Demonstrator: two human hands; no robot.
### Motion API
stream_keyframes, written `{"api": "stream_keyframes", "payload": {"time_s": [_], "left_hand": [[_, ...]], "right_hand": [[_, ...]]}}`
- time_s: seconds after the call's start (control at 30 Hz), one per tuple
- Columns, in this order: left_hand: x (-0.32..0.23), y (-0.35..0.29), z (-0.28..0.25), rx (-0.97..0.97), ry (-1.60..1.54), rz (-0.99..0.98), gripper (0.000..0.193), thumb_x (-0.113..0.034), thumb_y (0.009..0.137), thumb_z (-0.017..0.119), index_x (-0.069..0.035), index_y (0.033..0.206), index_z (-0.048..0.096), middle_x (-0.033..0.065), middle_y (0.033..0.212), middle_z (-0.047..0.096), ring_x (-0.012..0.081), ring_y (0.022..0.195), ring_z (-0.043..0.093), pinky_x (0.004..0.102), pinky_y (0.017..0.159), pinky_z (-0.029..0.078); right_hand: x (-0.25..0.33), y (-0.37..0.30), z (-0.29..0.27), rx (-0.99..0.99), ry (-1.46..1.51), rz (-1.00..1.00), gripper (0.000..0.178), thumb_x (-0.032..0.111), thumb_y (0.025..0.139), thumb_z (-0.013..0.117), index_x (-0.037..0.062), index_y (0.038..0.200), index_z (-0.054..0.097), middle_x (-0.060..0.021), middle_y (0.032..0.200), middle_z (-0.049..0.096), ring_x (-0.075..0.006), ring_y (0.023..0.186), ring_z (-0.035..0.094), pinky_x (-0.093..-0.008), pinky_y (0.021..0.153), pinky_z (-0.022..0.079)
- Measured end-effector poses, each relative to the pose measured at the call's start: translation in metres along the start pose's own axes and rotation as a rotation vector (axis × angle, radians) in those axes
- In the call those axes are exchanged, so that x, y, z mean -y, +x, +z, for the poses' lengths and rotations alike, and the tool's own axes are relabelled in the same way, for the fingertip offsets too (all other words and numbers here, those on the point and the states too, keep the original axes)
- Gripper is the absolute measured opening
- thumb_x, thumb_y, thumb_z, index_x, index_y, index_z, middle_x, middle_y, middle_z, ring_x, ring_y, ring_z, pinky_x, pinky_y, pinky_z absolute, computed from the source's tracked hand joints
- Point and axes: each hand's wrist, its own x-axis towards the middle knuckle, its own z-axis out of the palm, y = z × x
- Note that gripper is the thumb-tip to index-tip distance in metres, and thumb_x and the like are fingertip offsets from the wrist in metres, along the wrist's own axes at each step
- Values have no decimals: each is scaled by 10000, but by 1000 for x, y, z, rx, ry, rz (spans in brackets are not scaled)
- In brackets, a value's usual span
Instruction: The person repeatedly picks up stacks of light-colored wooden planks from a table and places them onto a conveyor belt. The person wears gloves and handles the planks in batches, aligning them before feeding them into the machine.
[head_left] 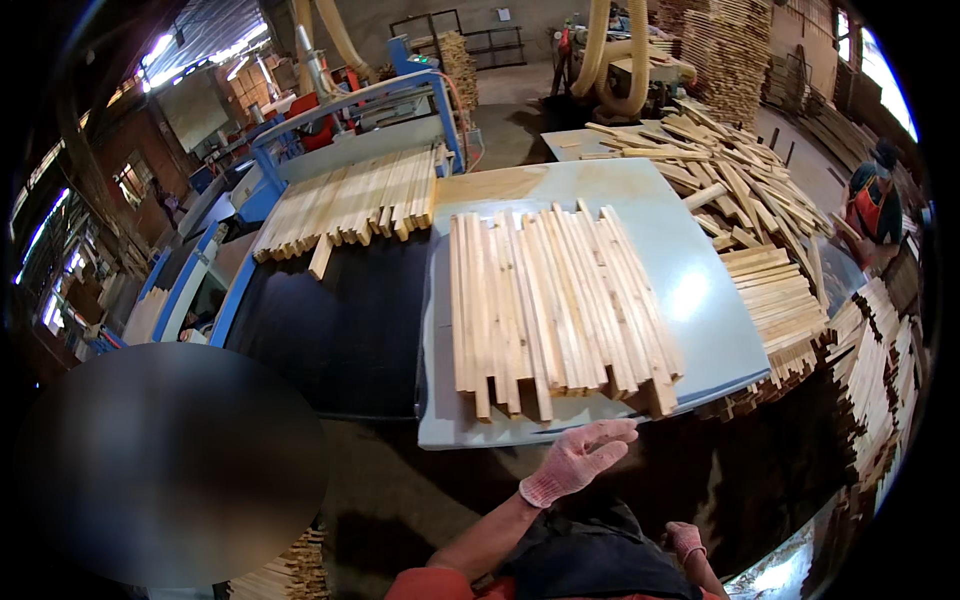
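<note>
A row of pale wooden strips lies side by side on a light grey-blue tabletop, their near ends uneven. My left hand, in a pinkish knit glove, is just off the table's near edge below these strips. Its fingers are stretched out with the thumb apart, and it holds nothing. Lower and to the right, my right hand, gloved alike, hangs beside my dark apron. Its fingers are curled in, with nothing visible in them.
Left of the table, a dark conveyor belt carries more strips at a blue-framed machine. Loose strips are heaped at the far right, near stacked strips. A person stands at the right. A blurred patch hides the lower left.
</note>
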Motion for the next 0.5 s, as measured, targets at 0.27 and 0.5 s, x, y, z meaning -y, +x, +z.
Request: {"api": "stream_keyframes", "payload": {"time_s": [0.27, 0.5], "left_hand": [[4, 16, 21, 5, -75, -209, 349, -89, 1050, 652, 17, 1382, 657, 95, 1286, 738, 140, 1168, 674, 265, 1027, 519], [4, 38, -44, -185, 89, -328, 348, -106, 1020, 621, 90, 1303, 667, 192, 1218, 723, 268, 1124, 713, 383, 1031, 560]], "right_hand": [[-17, -70, 25, 147, -162, -116, 106, 148, 894, 659, 64, 871, 720, -87, 783, 677, -259, 775, 681, -421, 707, 566], [-8, 1, 119, 48, -884, -410, 231, 246, 826, 700, 87, 989, 659, -193, 962, 718, -428, 967, 706, -536, 796, 571]]}}
